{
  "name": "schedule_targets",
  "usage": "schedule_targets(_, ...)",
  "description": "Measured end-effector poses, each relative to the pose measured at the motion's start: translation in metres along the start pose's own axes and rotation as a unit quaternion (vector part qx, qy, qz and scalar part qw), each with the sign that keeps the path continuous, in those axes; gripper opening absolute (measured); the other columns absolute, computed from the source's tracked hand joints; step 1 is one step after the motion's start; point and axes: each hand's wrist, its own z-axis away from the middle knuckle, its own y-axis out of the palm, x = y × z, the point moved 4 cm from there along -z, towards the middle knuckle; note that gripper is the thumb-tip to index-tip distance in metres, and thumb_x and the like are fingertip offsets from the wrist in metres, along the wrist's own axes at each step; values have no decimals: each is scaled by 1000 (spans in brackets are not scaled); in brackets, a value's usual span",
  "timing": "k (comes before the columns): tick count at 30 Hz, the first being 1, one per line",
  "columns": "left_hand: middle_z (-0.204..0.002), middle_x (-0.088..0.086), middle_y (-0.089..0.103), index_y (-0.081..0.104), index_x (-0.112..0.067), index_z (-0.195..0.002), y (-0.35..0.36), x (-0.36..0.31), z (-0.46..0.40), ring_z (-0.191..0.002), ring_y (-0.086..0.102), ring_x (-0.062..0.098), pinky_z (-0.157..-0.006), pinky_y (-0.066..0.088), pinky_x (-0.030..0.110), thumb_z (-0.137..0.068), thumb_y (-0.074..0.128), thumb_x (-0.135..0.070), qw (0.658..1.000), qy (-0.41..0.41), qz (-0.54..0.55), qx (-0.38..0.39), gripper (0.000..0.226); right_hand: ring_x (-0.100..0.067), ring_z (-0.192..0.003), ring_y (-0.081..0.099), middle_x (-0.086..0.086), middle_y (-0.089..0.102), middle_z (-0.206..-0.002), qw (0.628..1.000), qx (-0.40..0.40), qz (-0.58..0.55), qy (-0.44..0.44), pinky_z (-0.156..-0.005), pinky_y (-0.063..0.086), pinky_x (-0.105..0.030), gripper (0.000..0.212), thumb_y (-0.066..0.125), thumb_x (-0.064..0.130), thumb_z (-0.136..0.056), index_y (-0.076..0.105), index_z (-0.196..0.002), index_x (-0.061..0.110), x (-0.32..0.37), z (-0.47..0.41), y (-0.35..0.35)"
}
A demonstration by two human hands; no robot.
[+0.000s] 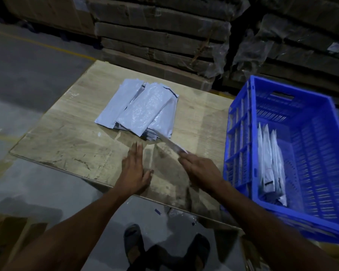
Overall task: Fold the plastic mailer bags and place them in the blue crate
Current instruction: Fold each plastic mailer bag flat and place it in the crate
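One grey plastic mailer bag (172, 144) is pinched at its near end in the grip of the right hand (199, 170), seemingly so that it can be drawn off the pile of mailer bags (141, 110) towards the bare wooden surface (67, 133) for folding. The left hand (134, 171) is held flat, fingers straight, grasping nothing. The bags are thin, glossy, crinkled film. In the slotted, rigid blue crate (241, 133), folded bags (270, 163) are stood on edge against one wall.
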Motion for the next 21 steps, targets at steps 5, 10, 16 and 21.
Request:
schedule_targets(5,-172,16,-11,0,-21,-165,39,-34,-3,-157,-9,40,-116,-2,74,-87,12,-70,984,-18,-144,103,93,-39,-89,73,-19,66,-129,989,-113,-45,84,-57,60,-49,35,54,3,-81,69,-112,-2,-41,-8,-66)
schedule_targets(10,-172,12,-14,5,-26,-165,71,-76,-19,-156,-19,40,-115,-6,75,-103,28,-66,969,25,-189,157,77,-33,-96,74,-17,68,-126,971,-188,-17,145,-75,61,-44,35,63,5,-81,72,-114,0,-94,8,-133)
schedule_targets(16,-172,9,-15,12,-28,-164,87,-129,-41,-157,-17,37,-116,1,75,-104,42,-60,961,60,-184,200,74,-35,-85,74,-19,74,-110,949,-239,14,207,-78,60,-44,33,65,1,-82,72,-115,1,-150,60,-196)
schedule_targets(21,-173,5,-14,14,-33,-163,103,-163,-53,-157,-17,35,-109,10,82,-102,45,-61,951,90,-205,214,75,-36,-82,74,-21,75,-105,938,-241,13,250,-77,60,-47,34,68,-6,-79,73,-113,1,-193,121,-210)
